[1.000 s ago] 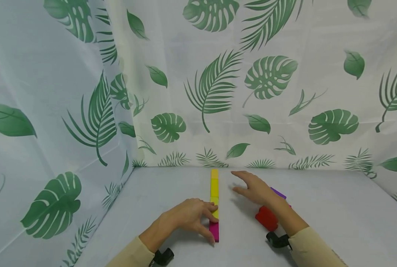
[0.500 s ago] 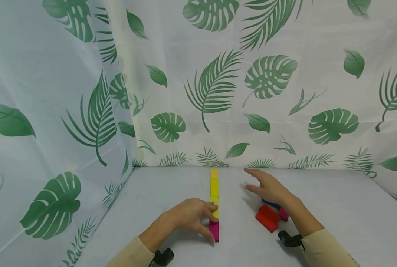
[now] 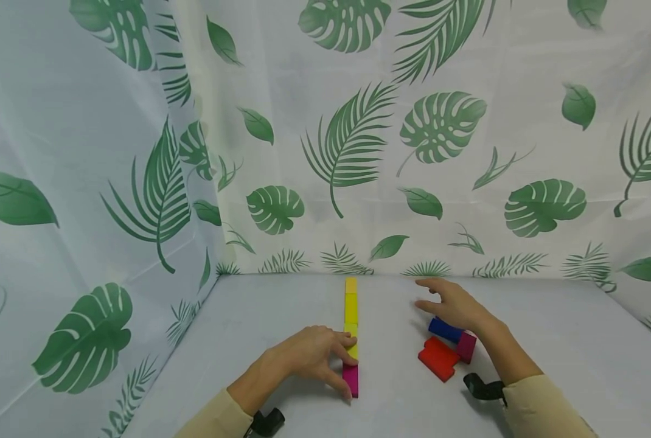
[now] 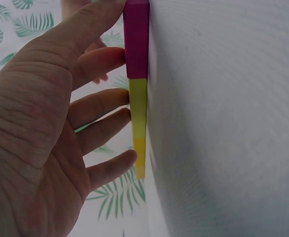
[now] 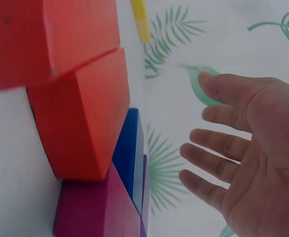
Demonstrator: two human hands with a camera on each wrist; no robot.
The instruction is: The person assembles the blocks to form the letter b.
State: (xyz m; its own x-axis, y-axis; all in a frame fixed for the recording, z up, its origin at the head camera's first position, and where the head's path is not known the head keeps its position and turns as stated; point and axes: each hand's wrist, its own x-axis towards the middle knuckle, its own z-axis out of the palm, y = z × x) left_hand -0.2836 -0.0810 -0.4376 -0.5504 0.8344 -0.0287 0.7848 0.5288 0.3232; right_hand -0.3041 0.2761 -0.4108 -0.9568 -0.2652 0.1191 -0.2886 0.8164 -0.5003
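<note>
In the head view my left hand (image 3: 317, 356) rests its fingertips along a straight row of wooden blocks. The nearest in that row is a magenta block (image 3: 350, 380), with my thumb by its near end. Beyond it come several yellow blocks (image 3: 351, 308). From the left wrist view, my spread fingers touch the side of the magenta block (image 4: 137, 42) and the yellow ones. My right hand (image 3: 457, 303) hovers with loose, parted fingers over a small group on the right: red blocks (image 3: 439, 359), a blue block (image 3: 446, 330) and another magenta block (image 3: 466, 347). Nothing is in it.
A sliver of a purple block (image 5: 144, 197) shows behind the blue one in the right wrist view. White leaf-print cloth (image 3: 358, 152) walls the table (image 3: 271, 298) at the back and left. Small black wrist cameras (image 3: 483, 387) sit near both sleeves.
My right hand has drawn away to the right from beside the row, over the loose blocks, uncovering the blue and magenta ones. My left hand and the row stay put.
</note>
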